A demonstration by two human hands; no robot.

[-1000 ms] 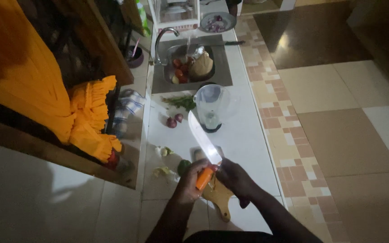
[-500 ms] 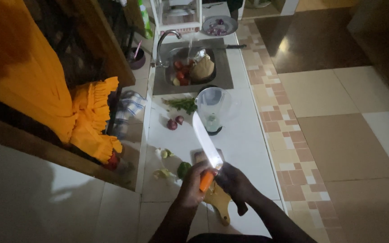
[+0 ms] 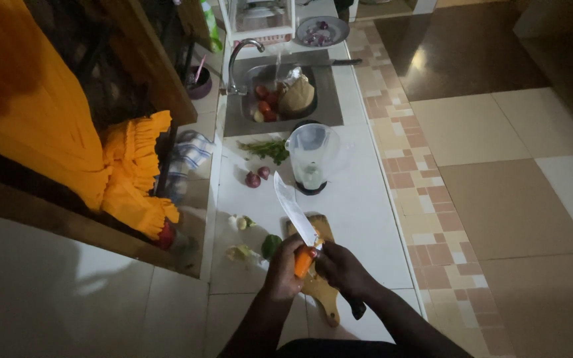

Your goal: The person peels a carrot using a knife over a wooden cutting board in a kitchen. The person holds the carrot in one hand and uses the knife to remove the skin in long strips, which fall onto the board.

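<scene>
Apparently my left hand (image 3: 285, 268) was wrapped round the orange handle of a large kitchen knife (image 3: 298, 217), blade pointing up and far, away from my body, presumably for safety. My right hand (image 3: 341, 266) closed its fingers at the blade's base, touching it just above the wooden cutting board (image 3: 319, 292). Left of it lay a green pepper (image 3: 270, 245); farther off stood a blender jug (image 3: 313, 158) and two red onions (image 3: 257, 177)

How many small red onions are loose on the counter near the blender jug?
2: small red onions and, side by side, left of the blender jug, below the green herbs. The dim light may hide more.
</scene>
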